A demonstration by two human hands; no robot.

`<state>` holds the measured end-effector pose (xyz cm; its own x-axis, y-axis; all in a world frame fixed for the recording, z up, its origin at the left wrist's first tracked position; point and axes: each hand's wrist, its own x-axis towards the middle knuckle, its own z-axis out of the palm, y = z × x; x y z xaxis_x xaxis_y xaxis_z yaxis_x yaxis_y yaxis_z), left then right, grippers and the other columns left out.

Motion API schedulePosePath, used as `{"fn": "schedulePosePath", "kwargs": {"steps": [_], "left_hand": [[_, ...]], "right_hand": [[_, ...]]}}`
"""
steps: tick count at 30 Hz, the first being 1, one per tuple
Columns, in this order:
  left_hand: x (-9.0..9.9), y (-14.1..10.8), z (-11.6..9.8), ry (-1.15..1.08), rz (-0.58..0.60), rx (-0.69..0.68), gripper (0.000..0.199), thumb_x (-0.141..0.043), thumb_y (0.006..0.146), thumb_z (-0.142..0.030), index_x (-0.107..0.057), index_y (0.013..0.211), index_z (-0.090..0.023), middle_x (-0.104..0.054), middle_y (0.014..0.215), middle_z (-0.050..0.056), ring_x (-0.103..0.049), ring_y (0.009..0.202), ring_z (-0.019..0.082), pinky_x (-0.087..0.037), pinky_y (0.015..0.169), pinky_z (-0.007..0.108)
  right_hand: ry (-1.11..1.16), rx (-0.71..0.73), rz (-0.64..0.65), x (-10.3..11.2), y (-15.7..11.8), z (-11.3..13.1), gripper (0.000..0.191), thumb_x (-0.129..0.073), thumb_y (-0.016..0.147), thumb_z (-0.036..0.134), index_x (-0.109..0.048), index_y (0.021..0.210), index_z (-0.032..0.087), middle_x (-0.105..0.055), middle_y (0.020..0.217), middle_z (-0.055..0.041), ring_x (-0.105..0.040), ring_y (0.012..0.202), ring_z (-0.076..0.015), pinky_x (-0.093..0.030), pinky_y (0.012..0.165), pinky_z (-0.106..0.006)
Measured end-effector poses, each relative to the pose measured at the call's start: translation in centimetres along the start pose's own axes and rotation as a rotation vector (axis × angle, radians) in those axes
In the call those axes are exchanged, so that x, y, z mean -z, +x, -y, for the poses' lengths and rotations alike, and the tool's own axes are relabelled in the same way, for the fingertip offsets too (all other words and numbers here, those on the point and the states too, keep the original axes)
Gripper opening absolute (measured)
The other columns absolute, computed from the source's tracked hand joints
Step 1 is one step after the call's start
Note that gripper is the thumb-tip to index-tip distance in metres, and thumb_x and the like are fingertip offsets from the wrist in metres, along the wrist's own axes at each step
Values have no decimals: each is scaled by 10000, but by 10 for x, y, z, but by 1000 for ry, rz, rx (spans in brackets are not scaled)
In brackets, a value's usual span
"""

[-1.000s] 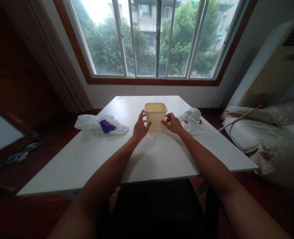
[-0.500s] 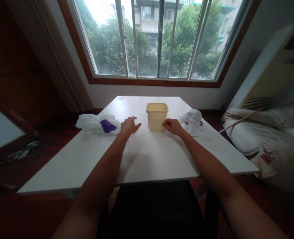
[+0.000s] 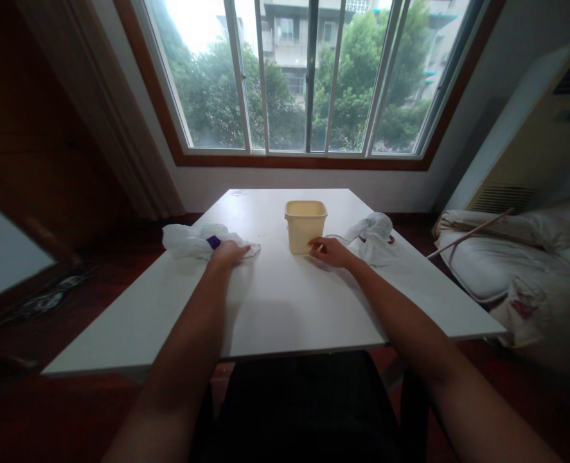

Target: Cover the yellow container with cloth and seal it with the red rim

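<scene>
On the white table [image 3: 285, 302] a pale yellow square bin [image 3: 306, 226] stands upright, its top open. My right hand [image 3: 330, 251] is at the bin's lower right front, fingers bent and slightly apart, with nothing visible in them. To the left, my left hand [image 3: 229, 253] lies over the near side of a crumpled white plastic bag [image 3: 188, 240], its fingers partly hidden. A purple item [image 3: 213, 242] shows just behind that hand and is partly covered by it. Right of the bin lies another white plastic bag [image 3: 375, 238] with a dark red part.
Beyond the table is a wide window [image 3: 289, 83] with a brown frame. A padded white pile [image 3: 482, 257] with a thin stick [image 3: 472, 235] across it is at the right. Cables [image 3: 48, 299] lie on the dark red floor at the left.
My left hand has moved left and down onto the bag, covering much of the purple item. The bag's right end now reaches farther right. My right hand has shifted slightly left along the bin.
</scene>
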<state>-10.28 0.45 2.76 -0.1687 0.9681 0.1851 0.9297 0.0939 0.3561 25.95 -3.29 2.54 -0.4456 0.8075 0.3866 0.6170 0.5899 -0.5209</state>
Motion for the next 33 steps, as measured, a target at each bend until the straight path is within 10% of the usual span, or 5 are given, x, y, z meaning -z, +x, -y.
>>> {"fn": "schedulePosePath", "kwargs": {"steps": [9, 16, 21, 26, 33], "left_hand": [[12, -1, 3, 88, -10, 133, 519, -621, 781, -570, -699, 1136, -199, -583, 1321, 203, -591, 1168, 369, -482, 944, 436], [11, -2, 11, 12, 70, 181, 259, -692, 754, -317, -743, 990, -222, -734, 1090, 99, -669, 1020, 290, -509, 836, 349], [24, -9, 0, -23, -109, 210, 224, -633, 790, -280, -729, 985, -228, -723, 1097, 99, -654, 1037, 320, -504, 825, 398], [39, -35, -51, -200, -582, -192, 229, -490, 920, -282, -683, 1010, -196, -687, 1080, 90, -646, 980, 250, -493, 878, 374], [0, -89, -138, -363, -324, -935, 181, -498, 955, -261, -676, 940, -229, -691, 931, 40, -650, 855, 173, -504, 777, 299]], "right_hand": [[-37, -42, -11, 1, -1, 0, 316, -652, 858, 317, -656, 1136, 167, -742, 921, -61, -647, 680, -132, -476, 658, -245], [-13, -46, 27, 0, 0, -6, 262, -659, 853, 318, -683, 1075, 181, -741, 879, -42, -648, 683, -131, -468, 645, -233], [-5, -48, 36, -1, 1, -5, 238, -657, 854, 316, -695, 1047, 182, -738, 851, -34, -644, 672, -124, -465, 641, -227], [29, -51, 40, 0, 1, 1, 233, -659, 851, 308, -686, 1041, 176, -735, 852, -37, -635, 654, -119, -468, 633, -229], [115, 20, 54, -2, 0, 16, 469, -721, 797, 372, -600, 1209, 184, -727, 954, -54, -631, 679, -133, -480, 637, -236]]}}
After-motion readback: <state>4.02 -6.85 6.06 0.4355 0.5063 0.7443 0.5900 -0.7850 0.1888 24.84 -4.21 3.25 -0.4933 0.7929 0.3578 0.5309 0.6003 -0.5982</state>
